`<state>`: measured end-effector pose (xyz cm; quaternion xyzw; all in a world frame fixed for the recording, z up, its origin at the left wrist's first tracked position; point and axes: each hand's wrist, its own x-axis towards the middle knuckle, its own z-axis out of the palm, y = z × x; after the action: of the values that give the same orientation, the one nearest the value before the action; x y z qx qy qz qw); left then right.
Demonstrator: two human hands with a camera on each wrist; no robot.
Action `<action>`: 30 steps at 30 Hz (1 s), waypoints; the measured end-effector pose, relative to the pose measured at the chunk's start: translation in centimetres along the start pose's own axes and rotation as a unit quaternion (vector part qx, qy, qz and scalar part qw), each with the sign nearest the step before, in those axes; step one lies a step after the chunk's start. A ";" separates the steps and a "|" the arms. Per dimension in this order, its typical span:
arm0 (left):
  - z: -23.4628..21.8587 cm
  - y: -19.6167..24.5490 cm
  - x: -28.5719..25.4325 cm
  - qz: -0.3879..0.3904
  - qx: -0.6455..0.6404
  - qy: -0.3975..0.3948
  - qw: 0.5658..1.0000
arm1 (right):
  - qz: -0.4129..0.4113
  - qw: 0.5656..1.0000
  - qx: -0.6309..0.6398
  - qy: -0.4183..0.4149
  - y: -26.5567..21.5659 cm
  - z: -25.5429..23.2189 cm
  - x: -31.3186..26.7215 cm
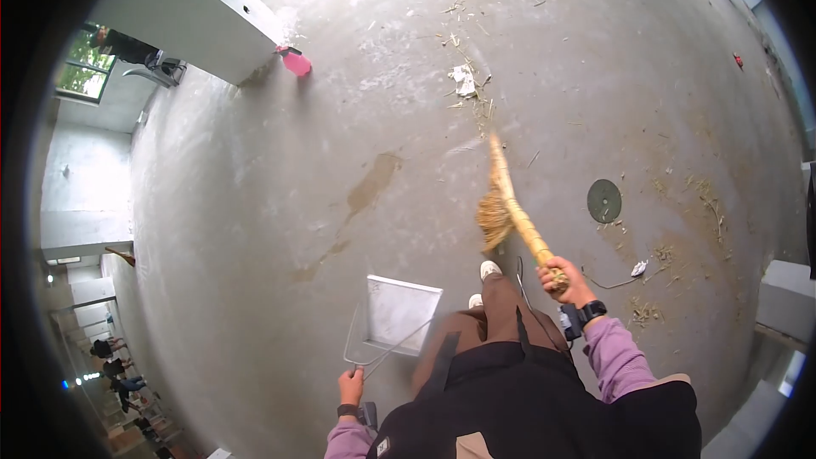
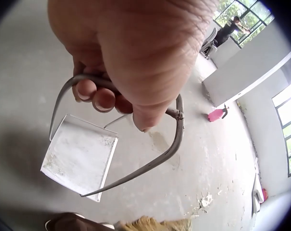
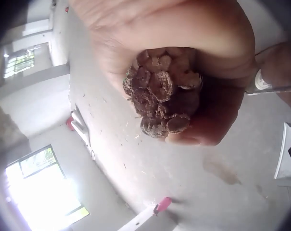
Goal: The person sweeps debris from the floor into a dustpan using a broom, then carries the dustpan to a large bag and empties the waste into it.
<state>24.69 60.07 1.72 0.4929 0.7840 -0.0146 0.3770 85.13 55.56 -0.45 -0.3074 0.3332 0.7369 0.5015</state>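
The right hand (image 1: 561, 280) grips the handle end of a straw broom (image 1: 527, 229), whose bristles fan out near the person's feet; in the right wrist view the fingers curl round the bundled stalk ends (image 3: 160, 91). The left hand (image 1: 350, 387) holds the wire handle (image 2: 169, 149) of a white dustpan (image 1: 401, 313), fingers hooked round it in the left wrist view. The dustpan is low at the person's left, beside the legs. Straw bits (image 1: 484, 110) and a crumpled white scrap (image 1: 463, 81) lie on the floor beyond the broom.
A pink spray bottle (image 1: 297, 62) stands by a pillar (image 1: 191, 13). A round dark cover (image 1: 604, 201) lies in the floor at the right, with more straw (image 1: 648, 313), a wire and another white scrap (image 1: 639, 269). Damp patches mark the floor. Other people appear at the far left.
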 end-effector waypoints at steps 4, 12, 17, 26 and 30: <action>-1.4 -1.7 2.6 -0.067 -0.098 0.021 0.993 | -0.062 0.996 0.002 0.061 -3.1 -0.4 -1.8; -1.3 -2.5 8.7 -0.087 -0.141 -0.014 0.986 | -0.142 0.988 0.021 0.053 1.3 6.0 1.4; -1.3 -0.1 12.3 -0.081 -0.148 -0.028 0.985 | -0.028 0.993 0.089 -0.072 3.8 12.9 4.0; -3.8 6.4 16.5 -0.049 -0.118 -0.034 0.991 | 0.145 0.963 0.108 -0.199 1.8 25.7 18.6; -4.5 10.7 18.9 -0.032 -0.089 -0.043 0.995 | 0.165 0.954 0.167 -0.187 -1.4 29.0 22.3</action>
<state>26.15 81.74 -2.74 0.4308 0.7810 0.0218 0.4516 76.15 91.08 -1.18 -0.0166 0.3976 0.7878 0.4700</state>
